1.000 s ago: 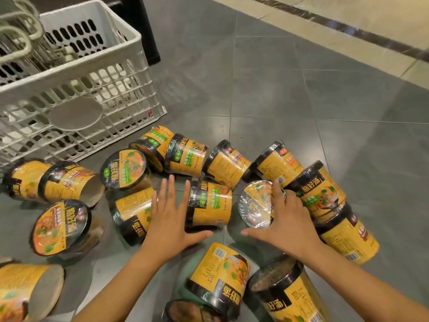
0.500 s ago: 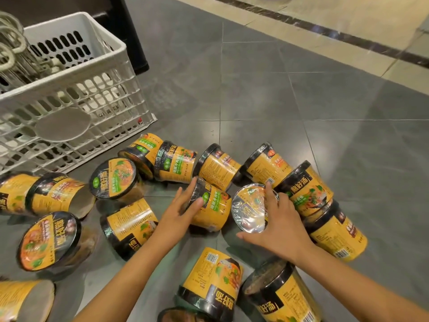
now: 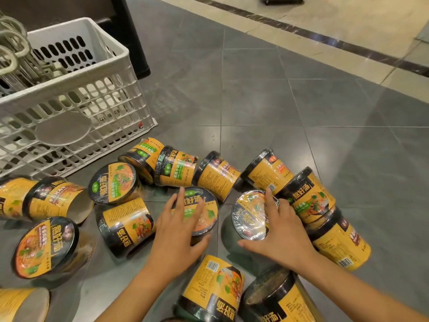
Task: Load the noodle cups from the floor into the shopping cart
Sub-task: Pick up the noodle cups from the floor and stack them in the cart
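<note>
Yellow-and-black noodle cups lie scattered on the grey tiled floor [image 3: 267,108], just beside the lower front edge of the white lattice shopping cart [image 3: 76,98]. No cup can be seen inside the cart.

Left hand [image 3: 178,231]: palm down over the lid of the centre cup [image 3: 204,210]. This cup is tipped so that its lid faces up and toward the viewer; its long axis runs down and away into the floor. The fingers [image 3: 178,201] spread across the left half of the lid, and the thumb [image 3: 200,245] wraps the near side wall beneath the rim. The grip is closed around the cup, lid under the palm, body below the hand.

Right hand [image 3: 278,231]: laid over the glossy-lidded cup [image 3: 250,217], which also shows its lid upward, long axis pointing down into the floor. The index finger [image 3: 270,201] reaches to the far rim, and the thumb [image 3: 248,244] sits at the near rim. The hand spans the lid widely; whether it has clamped the cup cannot be told. The cup lies under and left of the palm.

Orientation of the other cups:
- The row of cups [image 3: 218,175] past the hands lies on its side, with long axes roughly parallel to the floor.
- The cup near the left edge of the floor area [image 3: 44,247] is tilted, lid facing the viewer.
- The nearest cup [image 3: 216,289] lies on its side, with its lid end toward the viewer.
</note>
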A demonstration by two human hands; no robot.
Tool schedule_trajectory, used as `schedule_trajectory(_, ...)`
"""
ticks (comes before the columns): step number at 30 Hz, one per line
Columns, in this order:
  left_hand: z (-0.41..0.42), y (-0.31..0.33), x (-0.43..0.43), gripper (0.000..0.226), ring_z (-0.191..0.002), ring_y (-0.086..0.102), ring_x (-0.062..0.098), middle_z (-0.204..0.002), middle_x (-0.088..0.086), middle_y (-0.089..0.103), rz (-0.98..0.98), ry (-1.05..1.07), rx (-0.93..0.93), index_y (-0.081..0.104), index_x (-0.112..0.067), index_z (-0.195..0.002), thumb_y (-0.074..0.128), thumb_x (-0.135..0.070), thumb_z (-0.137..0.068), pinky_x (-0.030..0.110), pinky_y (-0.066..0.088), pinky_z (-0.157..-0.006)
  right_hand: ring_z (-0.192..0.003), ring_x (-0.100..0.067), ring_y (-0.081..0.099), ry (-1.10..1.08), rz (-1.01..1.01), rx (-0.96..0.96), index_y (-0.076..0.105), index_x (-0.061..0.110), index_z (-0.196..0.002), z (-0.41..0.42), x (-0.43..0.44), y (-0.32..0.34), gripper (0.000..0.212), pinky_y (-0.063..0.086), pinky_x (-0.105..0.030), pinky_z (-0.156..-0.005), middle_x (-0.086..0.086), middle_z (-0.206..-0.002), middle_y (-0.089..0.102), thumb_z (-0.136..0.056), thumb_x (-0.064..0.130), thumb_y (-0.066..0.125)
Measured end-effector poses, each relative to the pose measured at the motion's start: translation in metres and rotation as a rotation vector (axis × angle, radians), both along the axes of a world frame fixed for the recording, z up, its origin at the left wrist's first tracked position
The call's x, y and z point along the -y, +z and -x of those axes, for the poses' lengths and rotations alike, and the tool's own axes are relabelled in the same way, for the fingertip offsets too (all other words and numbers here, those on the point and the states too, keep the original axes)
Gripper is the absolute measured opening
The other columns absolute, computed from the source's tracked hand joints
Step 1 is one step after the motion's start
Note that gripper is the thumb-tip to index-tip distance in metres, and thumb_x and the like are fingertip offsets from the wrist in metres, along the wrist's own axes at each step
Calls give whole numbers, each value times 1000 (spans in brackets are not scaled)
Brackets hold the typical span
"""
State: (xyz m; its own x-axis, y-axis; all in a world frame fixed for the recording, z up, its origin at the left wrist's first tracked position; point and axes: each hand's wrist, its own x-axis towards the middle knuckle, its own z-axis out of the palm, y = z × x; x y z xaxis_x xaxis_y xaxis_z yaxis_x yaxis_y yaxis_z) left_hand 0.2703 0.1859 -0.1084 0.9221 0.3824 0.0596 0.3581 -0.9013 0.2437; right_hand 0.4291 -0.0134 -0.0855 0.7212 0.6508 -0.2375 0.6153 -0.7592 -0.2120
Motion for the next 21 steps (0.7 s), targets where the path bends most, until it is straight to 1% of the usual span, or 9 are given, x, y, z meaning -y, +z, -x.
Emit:
schedule_trajectory(2,5,-3,-6,85,-144,13,39,-161,15,5,-22,67,-44,29,-32,-150,37,-77,-78,58,33,-106,-127,-22,32,12,42,19,-28,18,-147,0,0,4,144,33,-34,-107,-7,-142,25,-43,103,23)
schedule_trajectory(5,4,0,-12,107,-146,-1,38,-161,14,-2,-22,146,-107,21,-31,-153,23,-94,-67,58,16,-112,-135,-28,28,11,95,46,-34,19,-144,2,-1,9,145,30,-40,-110,-12,-150,21,-40,105,21)
schedule_trajectory(6,2,0,-12,112,-147,-1,39,-161,15,-4,-20,160,-116,18,-31,-153,19,-97,-63,57,14,-113,-137,-29,27,4,105,48,-37,21,-142,3,-1,10,145,30,-42,-109,-13,-152,19,-39,105,21)
schedule_trajectory(7,-1,1,-11,116,-146,4,40,-161,16,-3,-20,167,-122,16,-31,-154,17,-99,-60,57,16,-113,-136,-30,28,-6,111,48,-39,22,-141,5,-1,11,145,32,-43,-108,-14,-152,19,-39,105,22)
schedule_trajectory(9,-6,3,-9,119,-140,21,43,-160,19,3,-26,176,-143,13,-32,-154,19,-100,-57,55,29,-108,-129,-27,35,-24,111,50,-36,20,-143,7,-1,10,145,36,-40,-103,-13,-144,28,-43,104,28)
schedule_trajectory(12,-12,7,-6,114,-125,37,41,-152,21,22,1,193,-133,12,-34,-153,33,-93,-59,49,38,-100,-118,-20,39,-54,25,-2,-23,18,-149,7,-1,8,143,41,-32,-98,-6,-129,34,-51,95,46)
schedule_trajectory(14,-10,13,-5,108,-119,40,39,-143,20,32,11,217,-81,20,-33,-152,39,-87,-61,48,39,-97,-118,-17,36,-71,-58,-62,-18,19,-151,7,0,9,141,40,-29,-99,-3,-126,31,-53,88,56)
schedule_trajectory(17,0,36,1,102,-115,40,41,-137,21,35,15,306,17,37,-24,-147,43,-83,-63,49,41,-93,-118,-15,32,-148,-160,-147,-14,22,-152,14,3,25,140,34,-27,-102,1,-123,27,-53,80,67)
schedule_trajectory(21,16,90,23,103,-118,35,41,-137,21,34,95,425,-27,38,-26,-145,48,-80,-59,54,39,-98,-123,-16,29,-259,-189,-203,-11,22,-153,32,12,75,141,32,-27,-103,1,-129,26,-52,76,72)
